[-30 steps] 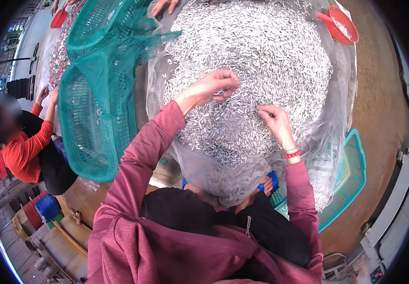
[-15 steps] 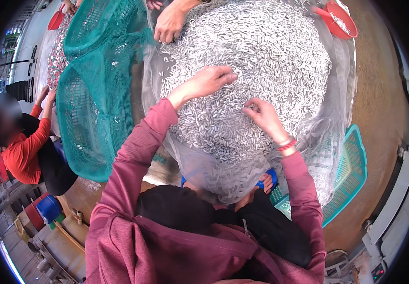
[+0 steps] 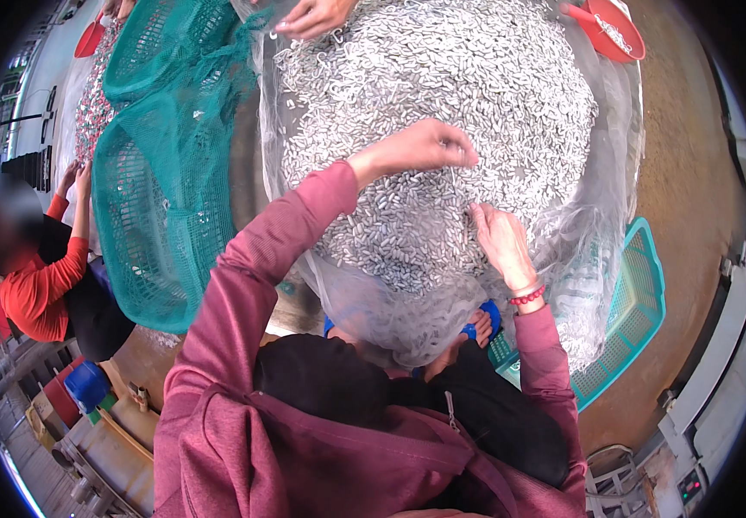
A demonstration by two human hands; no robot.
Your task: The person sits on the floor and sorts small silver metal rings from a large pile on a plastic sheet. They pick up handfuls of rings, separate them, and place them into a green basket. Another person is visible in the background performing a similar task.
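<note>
A broad heap of small, elongated, silvery-white pieces [image 3: 442, 73] lies on a pale mesh sheet [image 3: 610, 168]; some are curved like hooks. Over the middle of the heap is my left hand [image 3: 420, 145], its fingers bent and smeared by motion. Lower and to the right, my right hand [image 3: 504, 243] points into the heap, finger and thumb drawn together at its near right side. Whatever those fingertips hold is too small to make out. A red bead bracelet [image 3: 528, 299] circles the right wrist.
At the heap's far left edge is a co-worker's hand [image 3: 314, 17]. Green netted baskets [image 3: 153, 216] stand left, beside a person in orange [image 3: 40, 293]. A red scoop [image 3: 619, 34] lies far right. The turquoise basket [image 3: 636, 315] stands near right, under the sheet's edge.
My left hand has moved right over the heap. My right hand has shifted slightly right and nearer to me. The co-worker's hand has moved away toward the top edge.
</note>
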